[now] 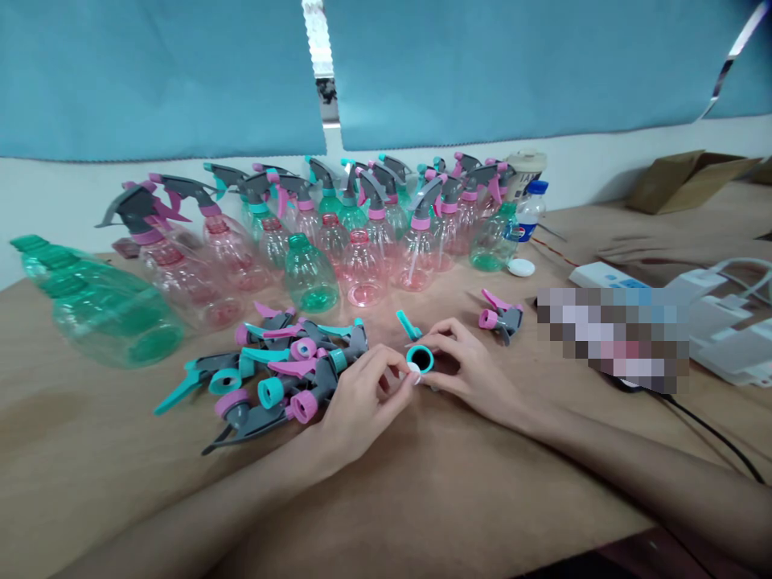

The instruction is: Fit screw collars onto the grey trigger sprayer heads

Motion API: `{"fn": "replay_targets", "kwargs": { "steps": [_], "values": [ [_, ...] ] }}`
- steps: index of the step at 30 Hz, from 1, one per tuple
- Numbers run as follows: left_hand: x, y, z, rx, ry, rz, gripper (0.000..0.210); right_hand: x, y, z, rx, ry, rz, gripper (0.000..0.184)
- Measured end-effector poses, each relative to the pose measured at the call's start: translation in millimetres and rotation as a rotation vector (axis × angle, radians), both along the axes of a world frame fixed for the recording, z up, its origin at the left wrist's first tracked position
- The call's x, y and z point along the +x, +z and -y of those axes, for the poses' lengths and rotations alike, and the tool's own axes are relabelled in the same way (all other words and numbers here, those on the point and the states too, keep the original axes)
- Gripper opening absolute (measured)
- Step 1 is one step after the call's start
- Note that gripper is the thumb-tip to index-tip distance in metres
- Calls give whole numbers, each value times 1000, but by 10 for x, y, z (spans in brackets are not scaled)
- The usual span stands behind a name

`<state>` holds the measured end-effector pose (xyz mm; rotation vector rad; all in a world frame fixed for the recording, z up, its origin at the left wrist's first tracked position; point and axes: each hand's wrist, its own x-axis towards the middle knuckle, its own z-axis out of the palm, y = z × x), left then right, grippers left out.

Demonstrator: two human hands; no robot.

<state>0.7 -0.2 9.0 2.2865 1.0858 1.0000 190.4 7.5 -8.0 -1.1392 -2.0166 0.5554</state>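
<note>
My right hand [467, 366] grips a spray trigger head with a teal collar [420, 359], its open end turned toward me. The teal lever [409, 325] sticks out beyond my fingers. At the collar's left edge, my left hand [367, 394] pinches a small white round piece [413, 371]; whether it is a washer or a cap I cannot make out. A pile of loose spray trigger heads [283, 370], grey with pink or teal parts, lies left of my left hand. One more pink and grey trigger head [502, 318] rests beyond my right hand.
Behind stand several pink and green spray bottles [365, 273], many with trigger heads on. Green bottles [102, 314] stand at left. A blue-capped bottle [531, 213], a white disc [521, 268], white power strips [732, 322] with cables and a cardboard box [681, 181] are on the right.
</note>
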Motion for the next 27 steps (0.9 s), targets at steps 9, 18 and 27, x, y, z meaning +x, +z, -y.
{"fn": "replay_targets", "kwargs": {
  "steps": [9, 18, 27],
  "values": [
    [-38, -14, -18, 106, -42, 43, 14, 24, -20, -6, -3, -5, 17, 25],
    [-44, -4, -13, 148, -54, 62, 14, 6, -4, -8, -80, 154, 47, 31],
    [-34, -19, -29, 208, -69, 20, 7, 10, -26, 18, -78, 208, -9, 35]
  ]
}}
